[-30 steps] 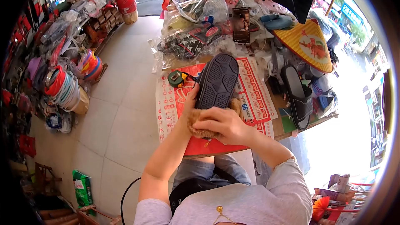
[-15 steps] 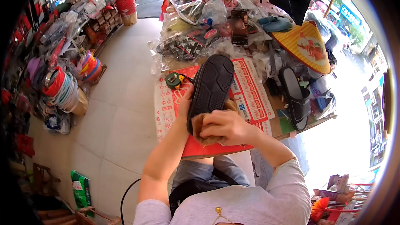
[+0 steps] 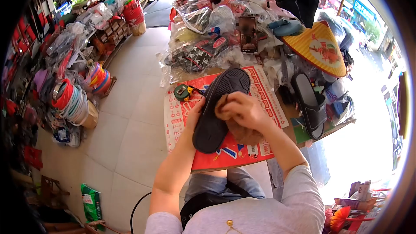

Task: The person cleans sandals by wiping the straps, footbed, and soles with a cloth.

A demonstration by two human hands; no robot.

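Observation:
My left hand (image 3: 195, 115) grips the left edge of a black slide sandal (image 3: 211, 132), its patterned sole turned up toward me. Bunched in my right hand (image 3: 243, 110) is a brown cloth (image 3: 242, 132), pressed on the middle of the sole, its loose end hanging at the right. Under the sandal a red and white printed sheet (image 3: 208, 161) covers the table's near end. A green and black tape measure (image 3: 182, 92) lies just left of the sandal. Another black slide sandal (image 3: 308, 104) rests at the table's right edge, its sole down.
Plastic-wrapped goods (image 3: 195, 54) are heaped behind the sheet, with a phone (image 3: 248, 34) propped among them. A yellow conical hat (image 3: 318, 47) sits at the right. Colourful buckets (image 3: 65, 97) and more stock line the left side. A green bag (image 3: 91, 201) stands on the floor.
My right hand has moved the cloth from the sole's near end up to its middle. The sandal has shifted slightly toward me, and the camera view has tilted a little.

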